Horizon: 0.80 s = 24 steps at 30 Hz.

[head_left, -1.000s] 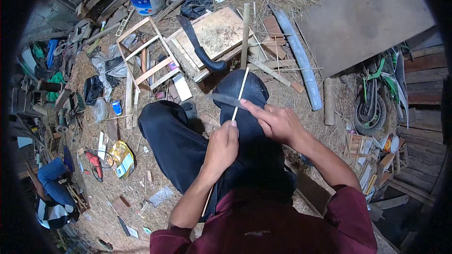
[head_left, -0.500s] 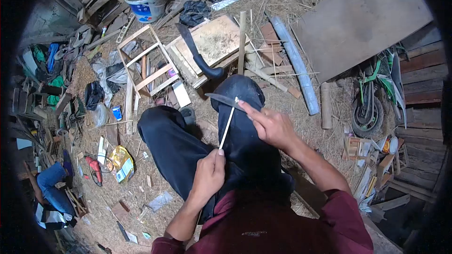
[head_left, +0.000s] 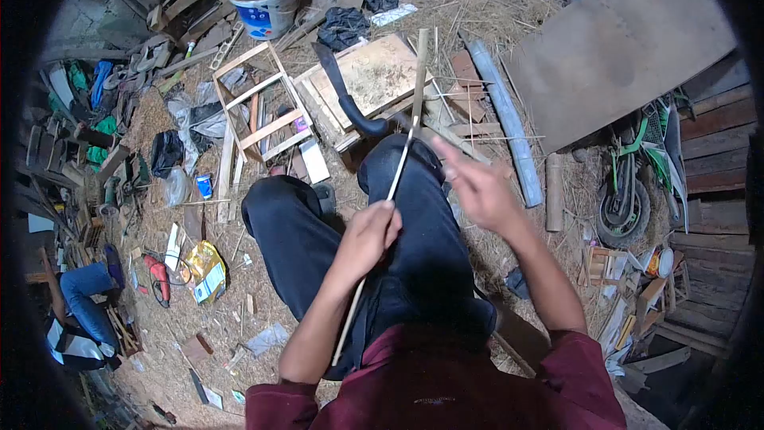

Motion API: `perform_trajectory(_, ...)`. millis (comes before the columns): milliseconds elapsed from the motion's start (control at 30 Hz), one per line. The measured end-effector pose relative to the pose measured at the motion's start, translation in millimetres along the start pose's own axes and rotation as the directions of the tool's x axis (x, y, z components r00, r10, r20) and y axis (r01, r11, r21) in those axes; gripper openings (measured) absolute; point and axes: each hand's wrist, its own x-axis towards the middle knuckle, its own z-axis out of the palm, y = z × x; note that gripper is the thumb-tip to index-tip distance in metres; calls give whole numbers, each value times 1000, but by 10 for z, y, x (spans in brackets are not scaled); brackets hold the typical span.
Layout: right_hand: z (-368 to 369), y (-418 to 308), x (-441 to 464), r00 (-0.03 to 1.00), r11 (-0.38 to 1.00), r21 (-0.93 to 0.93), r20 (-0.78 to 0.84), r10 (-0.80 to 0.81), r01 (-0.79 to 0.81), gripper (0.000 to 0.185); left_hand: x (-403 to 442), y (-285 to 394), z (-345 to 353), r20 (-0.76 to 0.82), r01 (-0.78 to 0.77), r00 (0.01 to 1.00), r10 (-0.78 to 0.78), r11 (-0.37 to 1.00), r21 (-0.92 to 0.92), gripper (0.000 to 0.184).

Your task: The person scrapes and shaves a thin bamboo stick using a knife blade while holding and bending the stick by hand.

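My left hand (head_left: 368,237) is closed around a thin pale stick (head_left: 399,170) above my lap. The stick runs from near my waist, under my left forearm, up past my right knee (head_left: 398,161). Off to the right of the stick's upper end is my right hand (head_left: 483,195), smeared by motion with its index finger pointing forward. A knife sits in this grip, its blade too blurred to make out clearly. Beyond my knees, a machete with a black handle (head_left: 368,122) leans across a wooden block (head_left: 374,72), beside an upright strip of wood (head_left: 420,76).
A wooden frame (head_left: 263,137) lies left of the block, with a white bucket (head_left: 267,20) behind. At right are a grey tube (head_left: 509,127), a large board (head_left: 621,40) and a small green motorbike (head_left: 629,183). A red power tool (head_left: 157,277) lies left; another person's leg (head_left: 86,310) shows at far left.
My right hand has lifted off the stick and swung right, blurring the knife. My left hand has moved up the stick, so a longer tail shows below it. The view has shifted slightly.
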Motion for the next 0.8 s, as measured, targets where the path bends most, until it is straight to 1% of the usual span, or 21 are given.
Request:
perform_trajectory(33,78,-57,23,999,996,-78,35,-39,42,49,104,62,79,-1,55,998,-56,998,-36,44)
perform_trajectory(67,138,-48,13,998,996,-65,26,-55,57,50,175,85,141,-31,33,999,-34,998,-56,43)
perform_trajectory(133,278,38,-5,996,996,-33,7,-84,85,54,293,137,142,-69,10,998,-13,999,-33,44)
perform_trajectory(167,302,78,-12,995,993,-79,62,-82,87,55,324,127,132,-85,6,996,-7,1000,-21,44)
perform_trajectory(200,303,113,-25,990,988,-126,116,-74,89,56,378,86,125,-97,-95,991,94,995,-3,43)
perform_trajectory(267,299,134,-46,979,970,-219,197,-62,105,58,375,14,116,-99,-62,993,64,998,26,41)
perform_trajectory(367,312,129,-58,960,959,-268,279,-18,96,57,325,-35,89,-122,18,993,-7,995,93,40)
perform_trajectory(400,324,140,-52,958,961,-261,285,-17,95,57,316,-54,78,-132,47,991,-31,992,121,39)
perform_trajectory(500,331,167,-23,954,968,-241,298,2,73,57,301,-175,128,-222,-86,965,142,966,245,41)
perform_trajectory(600,281,138,41,952,970,-238,305,29,47,56,152,-204,170,-250,-136,944,216,943,304,42)
perform_trajectory(700,270,158,38,955,967,-250,294,21,56,57,-63,-160,121,-215,-10,973,85,945,327,42)
perform_trajectory(733,279,166,30,961,966,-251,278,12,61,57,-127,-215,133,-226,-51,964,139,933,356,40)
perform_trajectory(800,296,181,5,966,963,-259,257,-2,71,58,-294,-232,132,-222,-55,966,134,942,331,39)
